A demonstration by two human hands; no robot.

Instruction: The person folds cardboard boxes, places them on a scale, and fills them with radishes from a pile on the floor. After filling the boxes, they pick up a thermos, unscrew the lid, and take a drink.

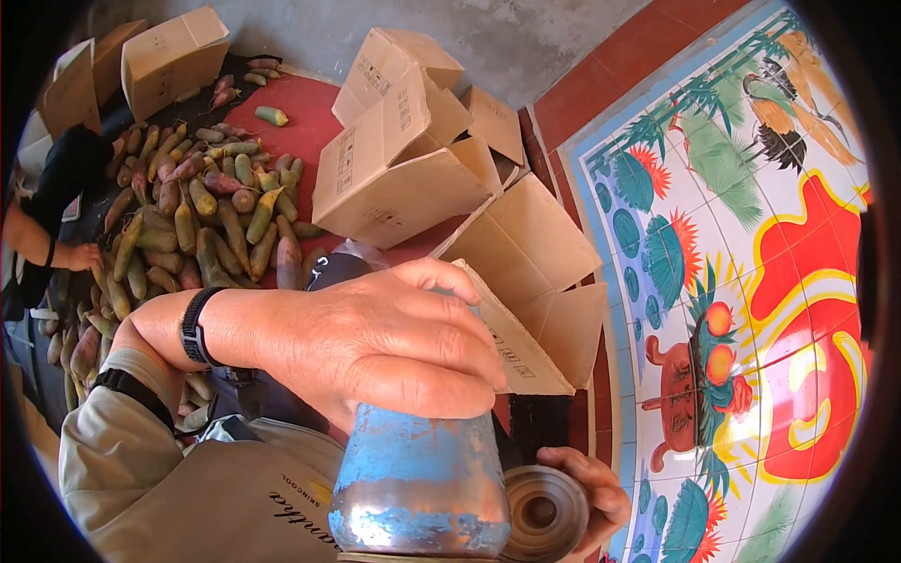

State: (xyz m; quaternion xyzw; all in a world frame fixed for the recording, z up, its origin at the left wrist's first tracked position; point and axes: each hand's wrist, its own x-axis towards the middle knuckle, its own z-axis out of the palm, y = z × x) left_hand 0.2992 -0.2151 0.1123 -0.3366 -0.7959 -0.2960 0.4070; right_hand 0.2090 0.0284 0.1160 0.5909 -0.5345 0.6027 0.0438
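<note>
My left hand, with a black band at its wrist, is closed over the narrow end of a metal flask with flaking blue paint. Bare metal shows through around its wider part, and the frame's bottom edge cuts off the rest. Beside the flask, my right hand has its fingers curled round the edge of a round lid with a recessed centre. Part of that hand lies behind the lid. The flask is close to my chest, above my light shirt.
Heaped green and reddish root vegetables cover the floor at left. Another person's hand touches the heap. Open cardboard boxes stand at centre, and more boxes at upper left. A painted tile wall runs along the right.
</note>
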